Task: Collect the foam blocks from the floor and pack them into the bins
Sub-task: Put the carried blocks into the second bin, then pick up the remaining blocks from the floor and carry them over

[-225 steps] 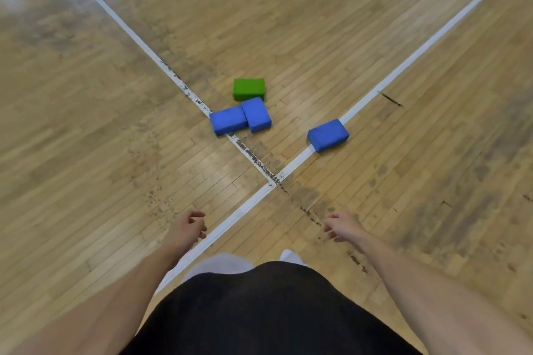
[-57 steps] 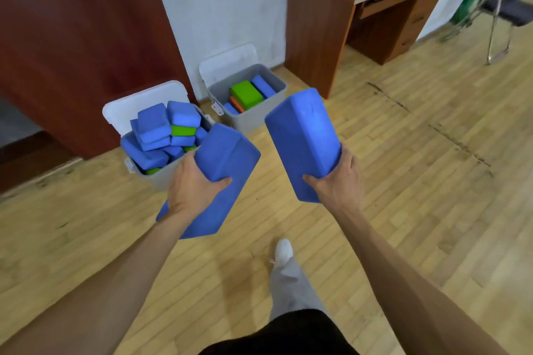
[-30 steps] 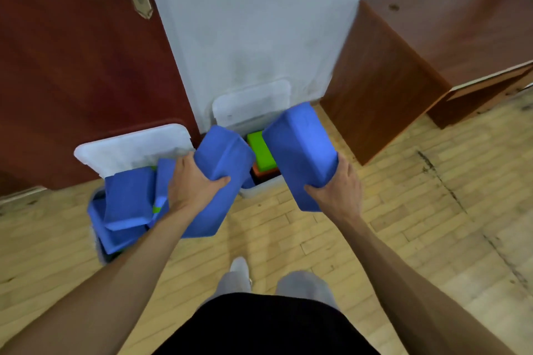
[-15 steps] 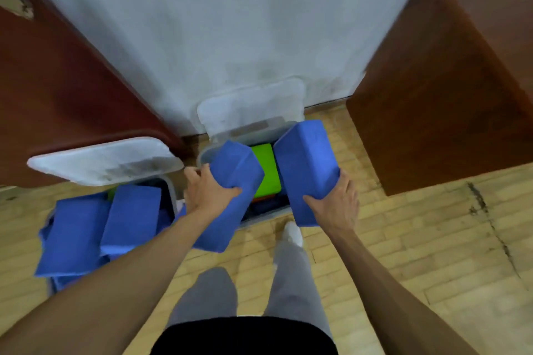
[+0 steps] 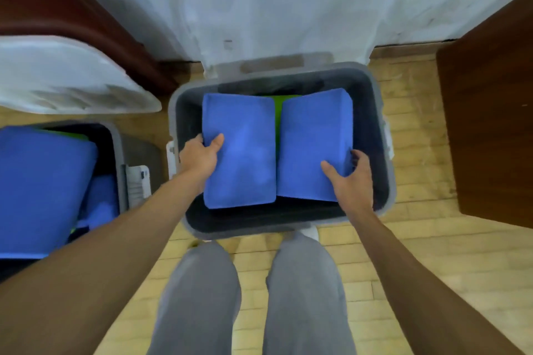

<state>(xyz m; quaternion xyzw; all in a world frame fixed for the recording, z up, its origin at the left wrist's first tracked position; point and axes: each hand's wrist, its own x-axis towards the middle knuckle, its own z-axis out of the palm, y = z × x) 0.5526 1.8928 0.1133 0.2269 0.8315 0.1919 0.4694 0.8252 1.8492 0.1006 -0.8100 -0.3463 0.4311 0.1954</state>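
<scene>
1. Wooden floor (image 5: 403,253) beside the white wall is carrying the grey bin (image 5: 248,233). Both blue blocks, held tilted above its near rim half a second ago, are now sitting down inside it.
2. This pair is nearing packed; I judge only the release is remaining.
3. The left hand (image 5: 199,157) is gripping the left block (image 5: 242,153) at its outer long edge, thumb on top, other fingers hidden. The right hand (image 5: 350,181) is clasping the right block (image 5: 314,138) likewise.
4. Both are lying broad face up, long axes running near rim to far rim, near ends touching, far ends parting over a green block (image 5: 278,115).
</scene>
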